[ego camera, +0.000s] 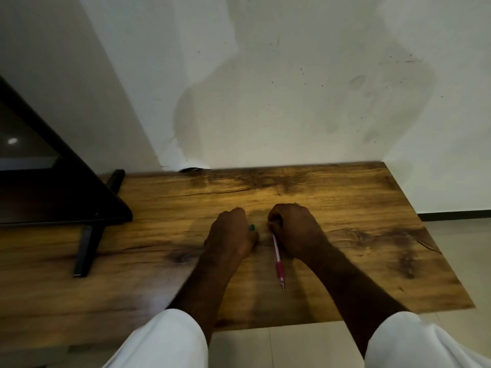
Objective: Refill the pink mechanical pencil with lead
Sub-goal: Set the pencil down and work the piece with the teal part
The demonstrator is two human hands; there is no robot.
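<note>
The pink mechanical pencil [278, 261] points its metal tip toward me, its body slanting over the wooden table [372, 208]. My right hand [295, 229] is closed around the pencil's far end, which the fingers hide. My left hand [231, 232] rests just left of it, fingers curled around a small green object [252, 227], of which only a tip shows. The two hands are close together, a narrow gap apart. No loose lead is visible.
A black monitor [39, 181] stands at the left on slanted black legs [87, 251]. A white wall rises behind the table. The table's right and front edges drop to a pale tiled floor [292, 346]. White sleeves cover my upper arms.
</note>
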